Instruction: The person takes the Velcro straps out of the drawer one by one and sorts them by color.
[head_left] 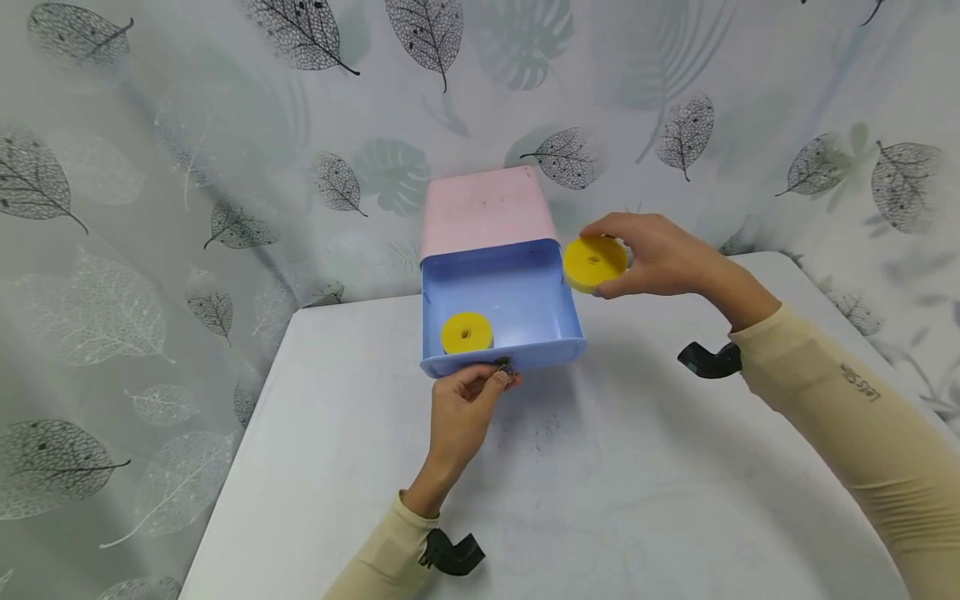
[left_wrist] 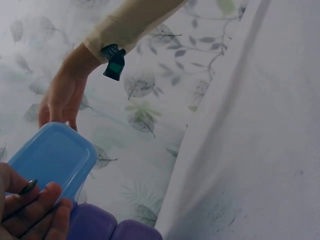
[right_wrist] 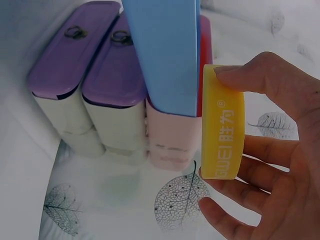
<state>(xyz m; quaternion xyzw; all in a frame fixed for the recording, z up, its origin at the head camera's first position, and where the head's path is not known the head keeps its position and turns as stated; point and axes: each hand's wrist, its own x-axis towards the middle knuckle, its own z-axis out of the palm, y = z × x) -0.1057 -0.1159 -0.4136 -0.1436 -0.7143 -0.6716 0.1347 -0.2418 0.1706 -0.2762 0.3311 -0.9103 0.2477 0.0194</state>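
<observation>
A blue drawer [head_left: 502, 279] is pulled out of a pink drawer box [head_left: 487, 208]. My left hand [head_left: 465, 412] pinches the metal ring pull [head_left: 505, 371] on its front. Inside, at the front left, lies a yellow roll [head_left: 467, 333] with a small centre hole. My right hand [head_left: 652, 254] grips a second yellow roll [head_left: 595, 263] by its edge, just beyond the drawer's right side. White lettering runs along that roll's rim in the right wrist view, with the thumb on one side and fingers on the other.
Two purple-fronted drawers [right_wrist: 115, 65] with ring pulls stand beside the blue one in the right wrist view. The white tabletop [head_left: 637, 467] spreads in front of the box. Behind it hangs a leaf-patterned cloth [head_left: 285, 150].
</observation>
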